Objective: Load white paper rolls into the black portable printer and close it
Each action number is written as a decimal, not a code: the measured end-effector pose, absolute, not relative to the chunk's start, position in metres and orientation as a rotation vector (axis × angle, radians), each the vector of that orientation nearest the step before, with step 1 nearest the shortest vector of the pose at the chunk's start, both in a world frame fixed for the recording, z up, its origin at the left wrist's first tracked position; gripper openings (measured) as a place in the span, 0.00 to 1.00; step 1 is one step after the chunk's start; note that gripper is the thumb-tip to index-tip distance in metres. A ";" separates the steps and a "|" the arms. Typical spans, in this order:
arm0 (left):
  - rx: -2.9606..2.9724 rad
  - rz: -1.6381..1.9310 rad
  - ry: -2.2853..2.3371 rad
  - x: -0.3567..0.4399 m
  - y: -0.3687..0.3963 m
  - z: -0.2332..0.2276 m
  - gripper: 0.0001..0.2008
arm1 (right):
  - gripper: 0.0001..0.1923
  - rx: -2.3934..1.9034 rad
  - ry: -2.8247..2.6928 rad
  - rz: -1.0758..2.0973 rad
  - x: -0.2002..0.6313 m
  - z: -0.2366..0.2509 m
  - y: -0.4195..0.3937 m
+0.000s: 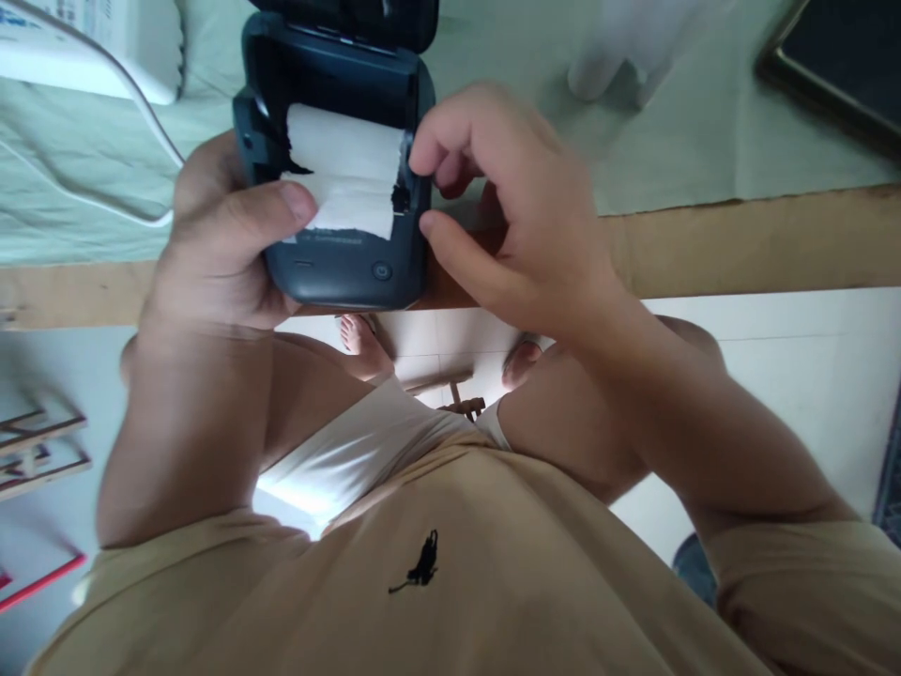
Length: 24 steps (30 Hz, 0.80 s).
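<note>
A dark blue-grey portable label printer (338, 272) is tilted toward me at the table's front edge, its lid (394, 23) swung back. Inside lies a white paper roll (344, 141), whose loose, ragged end hangs over the printer's front lip. My left hand (218, 235) grips the printer's left side, thumb pressing on the paper end; its other fingers are hidden behind the body. At the right rim is my right hand (521, 197), fingers curled, with index fingertip and thumb tip apart and close against the casing. Nothing shows between them.
A green cloth (668, 160) covers the wood-edged table. A white box-like device (127, 56) and a white cable (145, 103) lie at the left. Toward the back right are a whitish translucent object (598, 70) and a dark phone-like slab (837, 70).
</note>
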<state>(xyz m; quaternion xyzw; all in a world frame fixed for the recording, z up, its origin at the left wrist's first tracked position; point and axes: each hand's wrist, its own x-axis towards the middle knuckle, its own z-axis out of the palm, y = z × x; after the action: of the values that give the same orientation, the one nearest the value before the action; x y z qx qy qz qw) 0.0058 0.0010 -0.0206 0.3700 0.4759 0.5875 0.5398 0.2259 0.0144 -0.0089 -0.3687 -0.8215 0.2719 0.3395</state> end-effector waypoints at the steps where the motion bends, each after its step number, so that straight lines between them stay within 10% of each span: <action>1: 0.946 1.331 1.090 0.005 0.001 -0.021 0.16 | 0.09 -0.967 -2.135 0.705 0.225 -0.008 0.014; 24: 0.943 1.093 0.852 -0.011 0.006 -0.028 0.11 | 0.06 -0.890 -1.567 0.301 0.205 -0.008 0.033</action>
<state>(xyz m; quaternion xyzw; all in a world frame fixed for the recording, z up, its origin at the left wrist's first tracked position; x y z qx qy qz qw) -0.0105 0.0057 -0.0278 0.4182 0.3779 0.4848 0.6688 0.2051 0.0327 -0.0081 -0.3858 -0.6790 0.1302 0.6108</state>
